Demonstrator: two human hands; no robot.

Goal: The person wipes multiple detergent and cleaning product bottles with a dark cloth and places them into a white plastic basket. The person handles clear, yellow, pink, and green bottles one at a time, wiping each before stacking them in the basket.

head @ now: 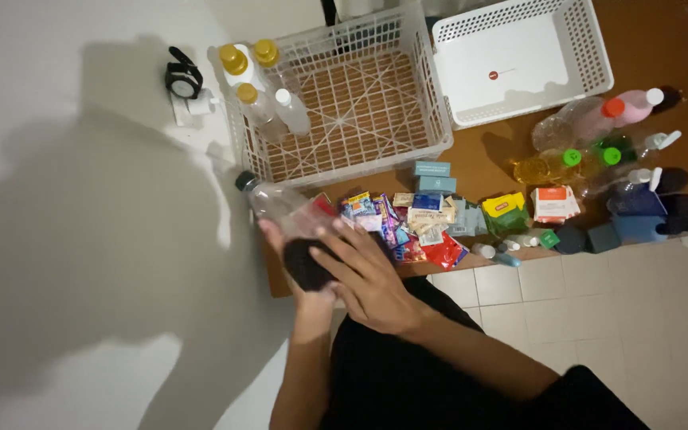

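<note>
Nearest the camera, the person's two hands are holding one clear plastic bottle (280,209) with a dark cap, over the near edge of the brown table (479,155). The right hand (368,275) is lying curled over the bottle's dark lower end, fingers wrapping it. The left hand (300,279) is cupping that same end from underneath, mostly hidden by the right, with fingertips showing at the bottle's side. The bottle is tilting, its cap pointing towards the near corner of the wire basket (344,103).

Just beyond the hands, a heap of small packets and sachets (416,227) is lying along the table edge, too many and too jumbled to count, with two small teal boxes (433,177) behind them.

Farther on, the wire basket is holding four bottles: three with yellow caps (244,72) and one with a white cap (290,110). Beside it, a white perforated basket (519,60) is sitting with a flat white sheet inside.

At the right, a cluster of lying bottles (599,135) is crowding the table; their exact number I cannot tell.
</note>
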